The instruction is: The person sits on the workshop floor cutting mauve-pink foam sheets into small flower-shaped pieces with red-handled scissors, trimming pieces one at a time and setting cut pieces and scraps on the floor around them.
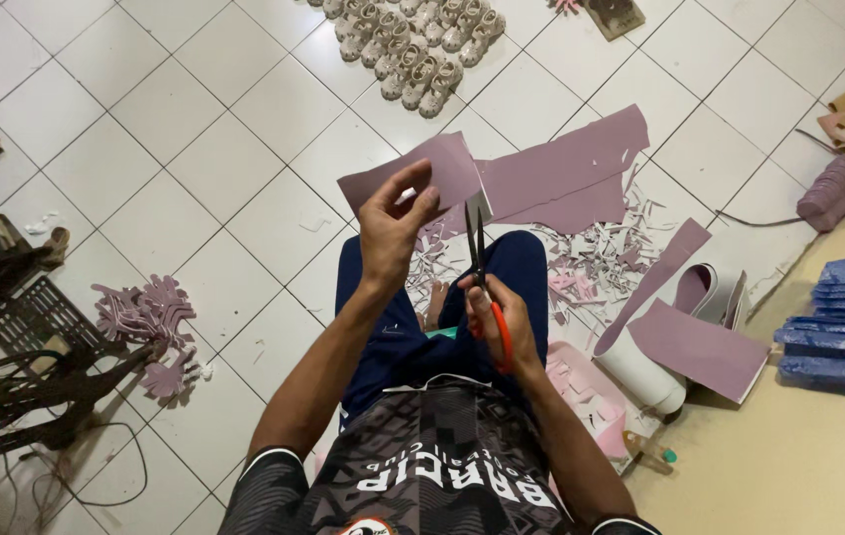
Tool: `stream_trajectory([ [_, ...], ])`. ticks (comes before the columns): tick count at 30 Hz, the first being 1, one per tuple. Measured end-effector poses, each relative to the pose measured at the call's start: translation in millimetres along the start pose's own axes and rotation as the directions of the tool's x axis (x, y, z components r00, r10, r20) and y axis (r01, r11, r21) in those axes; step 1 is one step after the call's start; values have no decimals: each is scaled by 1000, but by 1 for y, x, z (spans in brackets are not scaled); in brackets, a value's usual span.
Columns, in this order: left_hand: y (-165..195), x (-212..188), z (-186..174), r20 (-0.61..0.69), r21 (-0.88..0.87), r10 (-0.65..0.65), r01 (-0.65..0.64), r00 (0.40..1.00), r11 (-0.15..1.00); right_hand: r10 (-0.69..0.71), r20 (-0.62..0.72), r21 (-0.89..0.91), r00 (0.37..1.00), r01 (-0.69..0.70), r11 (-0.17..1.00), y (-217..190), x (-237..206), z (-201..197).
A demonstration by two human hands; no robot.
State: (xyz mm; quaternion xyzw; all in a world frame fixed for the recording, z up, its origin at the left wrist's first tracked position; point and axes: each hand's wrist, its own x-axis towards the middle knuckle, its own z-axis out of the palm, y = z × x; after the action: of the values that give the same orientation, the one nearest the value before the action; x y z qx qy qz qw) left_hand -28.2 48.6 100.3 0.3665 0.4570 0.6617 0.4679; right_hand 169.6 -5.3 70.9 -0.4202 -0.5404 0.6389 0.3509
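1. The left hand (pixel 393 223) pinches a mauve, flat rectangular piece of foam sheet (pixel 418 176) above the knees.
2. The right hand (pixel 502 322) grips orange-handled scissors (pixel 479 267), blades slightly apart, tips up at the sheet's right edge.
3. The sheet's long axis runs left to right, tilted slightly.
4. Judging by the pale trimmings (pixel 591 258) on the white tiled floor (pixel 205 149), much is cut already; larger mauve sheets (pixel 566 163) lie uncut.

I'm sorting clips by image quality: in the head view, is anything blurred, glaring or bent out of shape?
Head view: even, soft light, with only faint shadows on the floor tiles; slight sheen there, no harsh glare. Left hand, mauve sheet and scissors in the right hand look sharp. Wide lens bends the tile lines near the edges.
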Motion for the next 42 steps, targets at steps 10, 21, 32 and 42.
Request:
stream_trajectory([
  [10,6,-31,13,54,8,-55,54,997,998,-36,13,-77,999,37,996,-26,9,-5],
  [21,1,-34,15,120,-28,-72,75,990,997,-34,-98,-62,995,28,998,-19,1,-4],
  [32,-3,-42,13,167,83,-65,52,984,995,7,-65,132,998,2,991,-25,-3,-7],
  [42,-19,-43,32,82,-265,-69,88,994,960,-54,-42,101,998,58,993,-14,-7,0],
])
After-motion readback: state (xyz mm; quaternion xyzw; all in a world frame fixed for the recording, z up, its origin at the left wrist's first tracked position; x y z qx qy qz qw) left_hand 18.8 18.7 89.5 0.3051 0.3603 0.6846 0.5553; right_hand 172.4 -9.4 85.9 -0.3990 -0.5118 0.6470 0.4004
